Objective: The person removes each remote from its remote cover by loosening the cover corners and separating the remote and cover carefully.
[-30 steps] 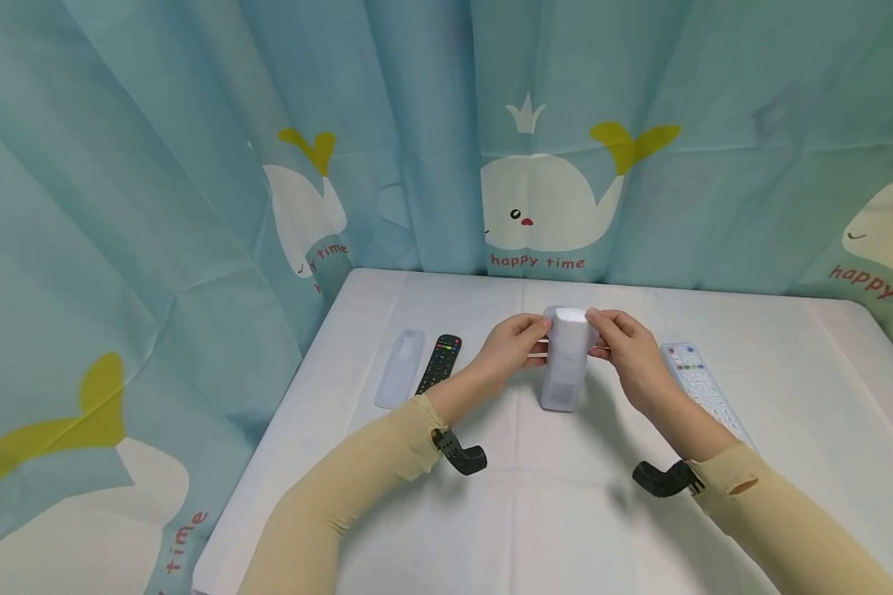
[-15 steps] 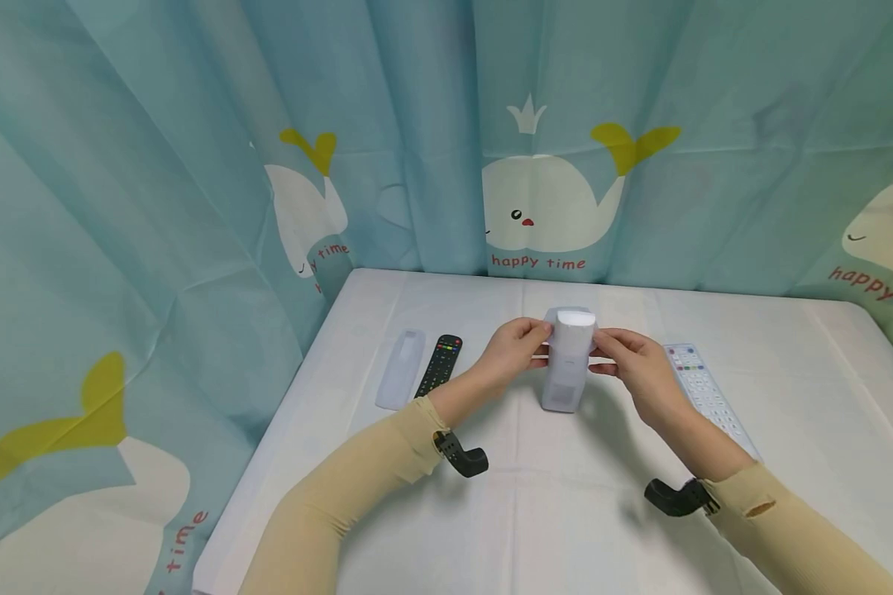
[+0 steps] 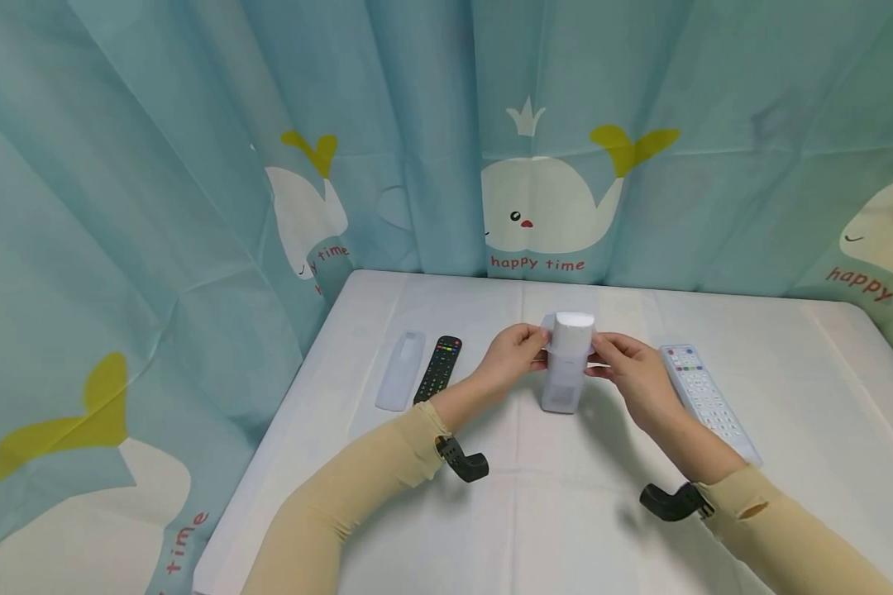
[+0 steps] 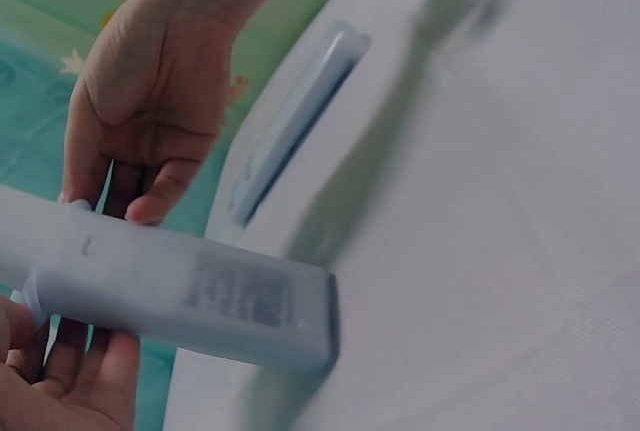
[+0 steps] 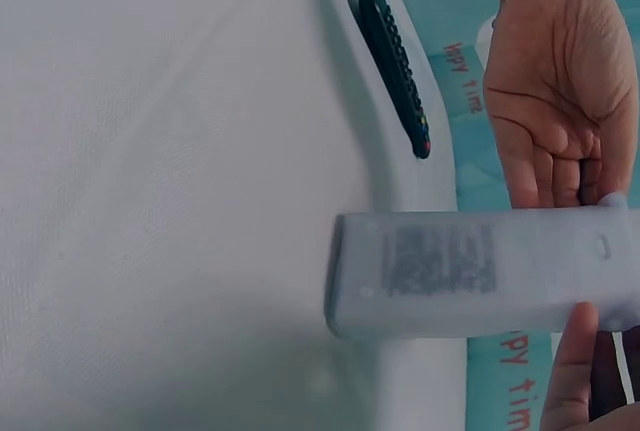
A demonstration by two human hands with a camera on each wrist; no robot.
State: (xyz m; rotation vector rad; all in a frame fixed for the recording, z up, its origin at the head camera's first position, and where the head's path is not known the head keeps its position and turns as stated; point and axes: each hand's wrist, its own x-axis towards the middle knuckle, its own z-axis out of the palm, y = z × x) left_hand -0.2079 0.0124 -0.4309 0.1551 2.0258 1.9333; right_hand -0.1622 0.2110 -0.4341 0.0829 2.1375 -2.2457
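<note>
A white remote control [image 3: 574, 325] stands tilted up on end over the table, with a translucent silicone cover [image 3: 564, 384] around its lower part. Its white top end is bare above the cover's rim. My left hand [image 3: 516, 354] pinches the cover's edge on the left side. On the right side, my right hand [image 3: 635, 378] pinches the same edge between thumb and fingers. In the left wrist view, a dark printed label [image 4: 243, 293] shows through the cover [image 4: 150, 271] on the remote's back. The buttons face away from me.
A black remote control [image 3: 439, 368] lies left of my hands, beside a loose translucent cover [image 3: 401, 370]. To the right lies a white remote [image 3: 707, 397] with coloured buttons, partly behind my right hand. The white table [image 3: 521, 512] meets a blue curtain [image 3: 417, 124] at the back.
The cover's rim has slid down the remote, baring more of its white top. My right hand's grip has moved lower and slightly right; my left hand has lowered a little.
</note>
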